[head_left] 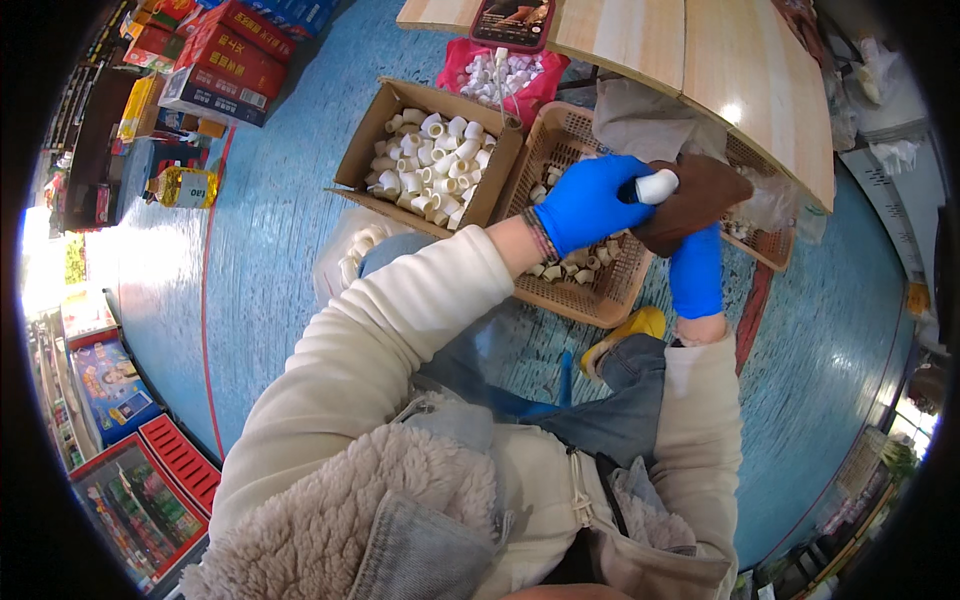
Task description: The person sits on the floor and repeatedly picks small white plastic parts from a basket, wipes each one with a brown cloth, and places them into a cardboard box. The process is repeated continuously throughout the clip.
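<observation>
My left hand (592, 202), in a blue glove, grips a white plastic pipe elbow (657, 186) over the tan plastic basket. Against the elbow lies a brown cloth (709, 196), draped over the fingers of my right hand (696, 262), which wears a blue glove too. The cloth hides those fingers, but it appears bunched in that hand. Under my left forearm, the tan basket (600, 304) holds several similar fittings (577, 266). To its left stands an open cardboard box (364, 135) heaped with white pipe elbows (431, 161).
A pink bag (457, 64) of small white fittings sits behind the box, below a phone (512, 22) on the wooden tabletop (630, 34). Another basket (780, 251) stands under the table's right side. An oil bottle (187, 187) and stacked cartons (232, 64) are at left.
</observation>
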### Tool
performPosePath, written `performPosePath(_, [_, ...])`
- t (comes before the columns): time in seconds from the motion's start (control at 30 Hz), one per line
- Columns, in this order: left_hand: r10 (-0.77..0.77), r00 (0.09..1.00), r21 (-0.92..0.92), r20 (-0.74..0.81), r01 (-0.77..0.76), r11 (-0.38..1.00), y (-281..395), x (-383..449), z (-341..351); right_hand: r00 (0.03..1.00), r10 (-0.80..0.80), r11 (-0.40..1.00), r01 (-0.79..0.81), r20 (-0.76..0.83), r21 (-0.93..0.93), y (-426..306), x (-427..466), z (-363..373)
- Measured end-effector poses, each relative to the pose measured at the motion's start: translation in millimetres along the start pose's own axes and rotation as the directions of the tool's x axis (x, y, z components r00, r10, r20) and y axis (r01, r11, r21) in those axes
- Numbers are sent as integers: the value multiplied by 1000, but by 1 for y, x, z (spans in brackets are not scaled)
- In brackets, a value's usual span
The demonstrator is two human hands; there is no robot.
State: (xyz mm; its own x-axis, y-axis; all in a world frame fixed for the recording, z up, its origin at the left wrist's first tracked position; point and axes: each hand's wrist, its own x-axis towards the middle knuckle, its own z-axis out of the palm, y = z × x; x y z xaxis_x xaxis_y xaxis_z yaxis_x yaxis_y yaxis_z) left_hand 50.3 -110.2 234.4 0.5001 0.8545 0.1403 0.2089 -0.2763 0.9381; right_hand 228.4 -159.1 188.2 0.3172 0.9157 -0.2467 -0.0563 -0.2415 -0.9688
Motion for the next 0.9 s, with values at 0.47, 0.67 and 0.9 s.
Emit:
performPosePath(0.47, [273,949,193,156,-300,934,-9,-5,5,982,39,955,-91,185,281,2,-4,-4])
performPosePath(0.67, [360,915,360,181,-402,842,-20,-3,0,969,33,999,-33,246,-6,-16,-21,10])
performPosePath(0.9, [-14,987,-71,161,25,997,-7,-7,7,998,18,990,-27,65,137,-18,-16,7])
